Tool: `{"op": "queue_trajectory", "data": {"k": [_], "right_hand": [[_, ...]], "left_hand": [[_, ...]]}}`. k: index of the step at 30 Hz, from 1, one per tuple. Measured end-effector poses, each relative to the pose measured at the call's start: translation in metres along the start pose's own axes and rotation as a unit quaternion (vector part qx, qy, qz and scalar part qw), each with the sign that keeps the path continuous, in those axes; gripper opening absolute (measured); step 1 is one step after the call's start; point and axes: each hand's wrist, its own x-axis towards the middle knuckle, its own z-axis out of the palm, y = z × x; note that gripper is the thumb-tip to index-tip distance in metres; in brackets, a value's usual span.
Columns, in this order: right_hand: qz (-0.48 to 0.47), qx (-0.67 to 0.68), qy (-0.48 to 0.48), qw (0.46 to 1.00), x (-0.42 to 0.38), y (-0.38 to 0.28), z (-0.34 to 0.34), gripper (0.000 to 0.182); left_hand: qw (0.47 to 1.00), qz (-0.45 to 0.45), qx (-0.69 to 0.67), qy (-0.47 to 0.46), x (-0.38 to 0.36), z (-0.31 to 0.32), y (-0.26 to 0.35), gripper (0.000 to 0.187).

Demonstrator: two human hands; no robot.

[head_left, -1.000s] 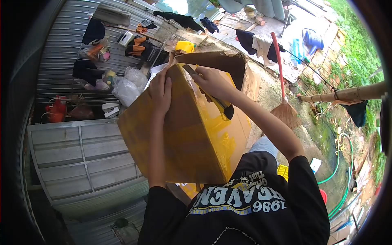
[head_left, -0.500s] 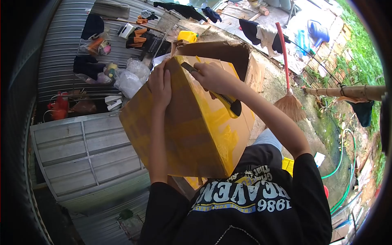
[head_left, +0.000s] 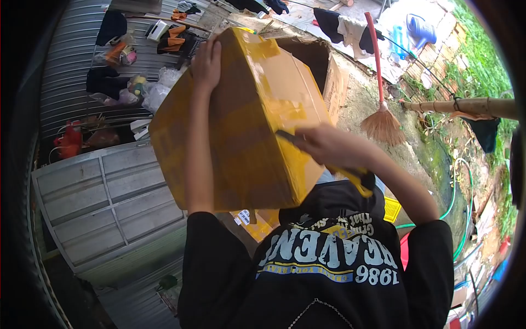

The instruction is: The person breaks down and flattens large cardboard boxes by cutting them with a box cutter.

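One large cardboard box point(head_left: 233, 118) fills the middle of the view, tilted in front of the person's torso, with no raised flap on the faces in view. A second box point(head_left: 337, 85), open, is behind it. Yellow tape point(head_left: 285, 109) covers parts of the large box's faces and runs along the long edge between them. How much is cut is hard to tell; the work seems partway at most, with much tape in place.

The person's left hand point(head_left: 206, 63) lies against the upper part of the large box, fingers extended and close together, not clenched. The right hand point(head_left: 331, 147), blurred, is closed around a yellow-and-black cutter point(head_left: 359, 182), whose handle sticks out below the fist. Its dark tip point(head_left: 285, 135) is at the taped edge; whether it touches cannot be told.
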Motion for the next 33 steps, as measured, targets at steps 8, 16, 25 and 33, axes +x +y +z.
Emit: {"op": "queue_trajectory", "data": {"k": [8,16,25,33], "right_hand": [[-0.014,0.005,-0.091,0.996,-0.064,0.023,0.043,0.023],[0.042,0.004,0.346,0.937,-0.075,0.01,0.056,0.026],[-0.037,-0.151,0.47,0.869,0.008,-0.013,0.098,0.042],[0.086,-0.022,0.417,0.904,0.005,0.0,0.12,0.029]], "left_hand": [[0.999,-0.016,-0.03,-0.039,0.042,0.02,-0.036,0.042],[0.958,0.264,-0.055,0.097,0.052,0.003,0.012,0.03],[0.87,0.439,-0.217,-0.057,-0.019,-0.027,0.03,0.022],[0.842,0.492,-0.204,-0.084,-0.064,-0.043,0.037,0.026]]}}
